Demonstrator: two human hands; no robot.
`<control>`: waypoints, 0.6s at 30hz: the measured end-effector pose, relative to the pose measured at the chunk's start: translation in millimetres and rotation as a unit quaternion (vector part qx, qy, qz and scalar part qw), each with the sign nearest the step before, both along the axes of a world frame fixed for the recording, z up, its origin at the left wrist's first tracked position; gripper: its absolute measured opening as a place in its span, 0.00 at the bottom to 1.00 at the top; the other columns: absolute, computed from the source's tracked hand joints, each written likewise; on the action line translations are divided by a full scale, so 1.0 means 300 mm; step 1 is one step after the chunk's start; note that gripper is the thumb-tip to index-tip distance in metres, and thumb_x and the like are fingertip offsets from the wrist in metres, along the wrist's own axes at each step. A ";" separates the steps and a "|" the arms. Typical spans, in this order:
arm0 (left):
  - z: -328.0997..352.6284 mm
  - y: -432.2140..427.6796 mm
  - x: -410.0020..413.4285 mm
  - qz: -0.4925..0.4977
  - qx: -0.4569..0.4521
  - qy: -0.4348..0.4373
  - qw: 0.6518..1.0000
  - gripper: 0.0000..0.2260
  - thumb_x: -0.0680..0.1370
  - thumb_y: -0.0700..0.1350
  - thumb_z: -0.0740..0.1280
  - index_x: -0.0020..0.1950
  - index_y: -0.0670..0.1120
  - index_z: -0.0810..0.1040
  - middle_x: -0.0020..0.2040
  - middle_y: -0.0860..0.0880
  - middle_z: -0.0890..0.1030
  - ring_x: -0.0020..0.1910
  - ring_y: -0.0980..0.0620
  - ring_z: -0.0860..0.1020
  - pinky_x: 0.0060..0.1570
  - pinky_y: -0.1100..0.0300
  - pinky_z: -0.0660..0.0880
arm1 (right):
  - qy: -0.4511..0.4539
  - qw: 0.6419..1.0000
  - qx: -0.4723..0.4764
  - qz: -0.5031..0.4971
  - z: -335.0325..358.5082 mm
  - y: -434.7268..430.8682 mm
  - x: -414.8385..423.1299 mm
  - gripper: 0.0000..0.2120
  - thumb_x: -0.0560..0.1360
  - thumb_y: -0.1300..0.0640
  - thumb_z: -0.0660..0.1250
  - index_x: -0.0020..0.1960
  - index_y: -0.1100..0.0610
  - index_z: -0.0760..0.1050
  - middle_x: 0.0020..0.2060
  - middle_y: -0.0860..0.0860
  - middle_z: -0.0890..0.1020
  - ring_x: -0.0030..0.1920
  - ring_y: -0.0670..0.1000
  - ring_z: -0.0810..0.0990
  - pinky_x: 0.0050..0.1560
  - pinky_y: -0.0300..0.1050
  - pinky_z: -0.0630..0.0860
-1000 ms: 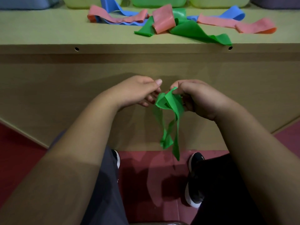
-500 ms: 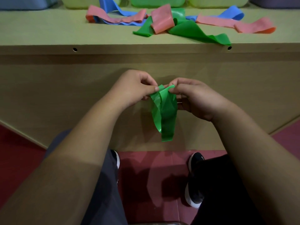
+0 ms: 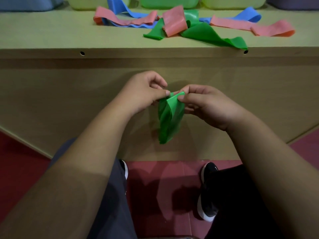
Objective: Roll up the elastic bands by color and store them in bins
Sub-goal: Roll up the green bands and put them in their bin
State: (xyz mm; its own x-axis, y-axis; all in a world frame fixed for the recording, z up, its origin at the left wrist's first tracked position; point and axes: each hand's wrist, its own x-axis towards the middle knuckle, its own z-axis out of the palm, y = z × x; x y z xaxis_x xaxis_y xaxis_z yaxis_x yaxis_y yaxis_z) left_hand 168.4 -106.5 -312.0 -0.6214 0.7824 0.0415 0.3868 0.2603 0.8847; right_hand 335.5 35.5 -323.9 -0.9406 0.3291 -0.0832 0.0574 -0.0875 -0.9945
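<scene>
Green band [image 3: 168, 121] vertical, end downward, top in pinch grip of left hand [image 3: 143, 94], right hand [image 3: 207, 107]

At centre frame, the left hand [image 3: 144, 91] and right hand [image 3: 205, 104] pinch the top of a folded green elastic band [image 3: 168, 118] — loose pink, blue and green elastic bands [image 3: 203, 32] lie on the tan wooden bench [image 3: 51, 35] at the top.

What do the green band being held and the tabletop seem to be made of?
The green band looks like thin latex or rubber sheet: it hangs limp, creases softly, shows faint sheen. The tabletop looks like matte wood-toned laminated board, with drilled holes in its front edge; not certain.
</scene>
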 end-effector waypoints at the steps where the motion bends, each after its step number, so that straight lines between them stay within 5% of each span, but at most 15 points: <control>1: 0.001 -0.001 -0.004 -0.001 -0.001 0.011 1.000 0.06 0.76 0.42 0.79 0.51 0.47 0.85 0.40 0.50 0.84 0.36 0.57 0.80 0.39 0.60 0.80 | -0.002 1.000 0.001 -0.001 0.000 0.000 -0.001 0.05 0.76 0.59 0.71 0.50 0.58 0.79 0.51 0.60 0.82 0.55 0.58 0.79 0.59 0.49 0.77; 10: 0.012 -0.025 -0.023 -0.023 -0.035 0.053 0.998 0.02 0.78 0.48 0.77 0.47 0.52 0.89 0.43 0.52 0.88 0.45 0.52 0.84 0.54 0.45 0.84 | 0.003 1.000 0.027 -0.011 0.012 -0.002 0.003 0.02 0.77 0.56 0.71 0.45 0.51 0.82 0.55 0.64 0.79 0.51 0.58 0.71 0.51 0.51 0.69; 18: 0.012 -0.019 -0.011 -0.012 -0.043 0.056 0.997 0.03 0.78 0.49 0.76 0.46 0.53 0.89 0.42 0.49 0.88 0.50 0.41 0.85 0.55 0.41 0.83 | -0.033 0.997 0.070 0.014 0.017 0.000 0.022 0.04 0.82 0.60 0.69 0.50 0.53 0.80 0.49 0.52 0.84 0.52 0.50 0.82 0.58 0.53 0.77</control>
State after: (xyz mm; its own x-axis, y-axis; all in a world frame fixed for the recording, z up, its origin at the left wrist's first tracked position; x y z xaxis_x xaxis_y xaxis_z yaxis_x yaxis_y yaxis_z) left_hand 165.0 -112.3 -308.4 -0.5979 0.8005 0.0416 0.4885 0.3228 0.8107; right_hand 342.0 35.6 -318.8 -0.9435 0.3161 -0.0999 0.1233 0.0548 -0.9909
